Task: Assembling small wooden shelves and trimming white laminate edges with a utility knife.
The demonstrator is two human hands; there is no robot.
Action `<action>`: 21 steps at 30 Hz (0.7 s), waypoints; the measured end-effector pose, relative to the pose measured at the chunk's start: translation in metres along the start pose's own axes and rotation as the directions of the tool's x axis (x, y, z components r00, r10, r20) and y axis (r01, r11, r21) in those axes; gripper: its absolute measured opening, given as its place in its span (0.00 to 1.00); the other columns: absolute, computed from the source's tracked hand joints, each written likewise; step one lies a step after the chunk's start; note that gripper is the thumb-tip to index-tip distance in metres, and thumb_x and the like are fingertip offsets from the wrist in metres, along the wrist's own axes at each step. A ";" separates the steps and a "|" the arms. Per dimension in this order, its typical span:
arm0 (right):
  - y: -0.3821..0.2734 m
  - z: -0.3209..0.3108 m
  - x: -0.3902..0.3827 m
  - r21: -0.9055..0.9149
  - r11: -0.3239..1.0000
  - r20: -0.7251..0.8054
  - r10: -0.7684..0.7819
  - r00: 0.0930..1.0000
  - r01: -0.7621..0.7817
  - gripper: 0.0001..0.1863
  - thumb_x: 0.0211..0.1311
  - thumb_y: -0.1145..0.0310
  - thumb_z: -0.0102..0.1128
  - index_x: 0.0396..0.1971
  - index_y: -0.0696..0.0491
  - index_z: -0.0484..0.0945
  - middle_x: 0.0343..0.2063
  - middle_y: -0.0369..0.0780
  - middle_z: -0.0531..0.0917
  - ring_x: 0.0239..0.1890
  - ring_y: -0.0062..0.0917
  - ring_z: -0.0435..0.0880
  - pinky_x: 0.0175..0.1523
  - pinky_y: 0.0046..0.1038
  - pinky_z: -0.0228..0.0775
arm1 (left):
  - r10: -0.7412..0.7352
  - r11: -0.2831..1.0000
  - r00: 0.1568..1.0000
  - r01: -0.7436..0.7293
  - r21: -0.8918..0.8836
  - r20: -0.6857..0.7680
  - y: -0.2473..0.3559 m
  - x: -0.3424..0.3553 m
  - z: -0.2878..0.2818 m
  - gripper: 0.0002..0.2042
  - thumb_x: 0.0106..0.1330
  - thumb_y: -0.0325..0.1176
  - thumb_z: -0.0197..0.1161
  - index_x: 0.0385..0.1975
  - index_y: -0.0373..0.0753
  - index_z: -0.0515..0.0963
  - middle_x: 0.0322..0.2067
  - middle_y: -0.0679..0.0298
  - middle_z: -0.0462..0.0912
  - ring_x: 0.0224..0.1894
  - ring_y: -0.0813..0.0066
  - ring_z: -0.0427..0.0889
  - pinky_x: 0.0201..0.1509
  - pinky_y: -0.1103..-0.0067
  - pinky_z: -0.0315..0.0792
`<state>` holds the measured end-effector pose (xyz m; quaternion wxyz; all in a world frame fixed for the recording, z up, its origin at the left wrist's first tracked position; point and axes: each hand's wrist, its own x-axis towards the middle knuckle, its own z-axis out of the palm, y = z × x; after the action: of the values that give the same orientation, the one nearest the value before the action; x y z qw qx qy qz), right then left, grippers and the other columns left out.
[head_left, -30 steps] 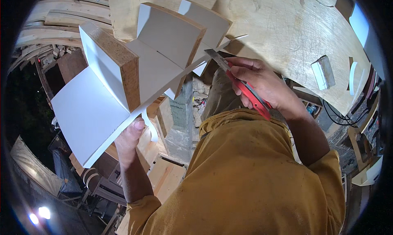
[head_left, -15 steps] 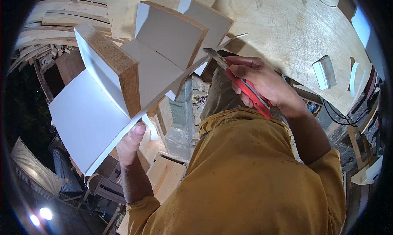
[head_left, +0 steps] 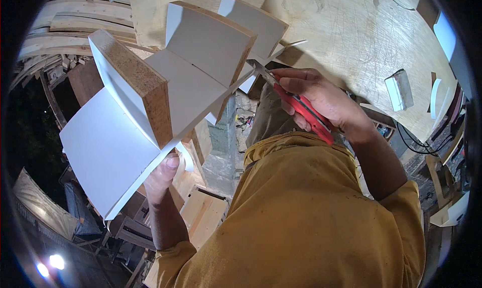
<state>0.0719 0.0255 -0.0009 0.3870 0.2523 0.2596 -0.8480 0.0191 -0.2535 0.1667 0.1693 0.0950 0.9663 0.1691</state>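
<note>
White divided panel (head_left: 193,87) with brown-cored uprights, extending over the near left corner of the bench (head_left: 351,32), its left end projecting beyond. The left hand (head_left: 163,173) grips the panel's near edge, thumb showing, fingers hidden. The right hand (head_left: 317,93) is wrapped around a red knife (head_left: 306,112), blade at that same edge, contact unclear. A block (head_left: 399,90) lies toward the bench's right edge.
</note>
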 end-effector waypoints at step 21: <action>0.004 -0.008 0.001 -0.021 0.999 0.004 -0.025 1.000 0.025 0.23 0.68 0.58 0.52 0.58 0.55 0.69 0.19 0.37 0.78 0.13 0.21 0.75 0.16 0.23 0.66 | -0.089 0.990 0.992 0.098 -0.097 0.089 0.010 0.002 -0.001 0.35 0.60 0.68 0.55 0.21 0.32 0.74 0.18 0.67 0.70 0.24 0.72 0.70 0.29 0.71 0.65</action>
<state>0.0764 0.0276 -0.0087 0.3795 0.2433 0.2708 -0.8506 0.0179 -0.2435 0.1702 0.2223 0.0480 0.9519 0.2055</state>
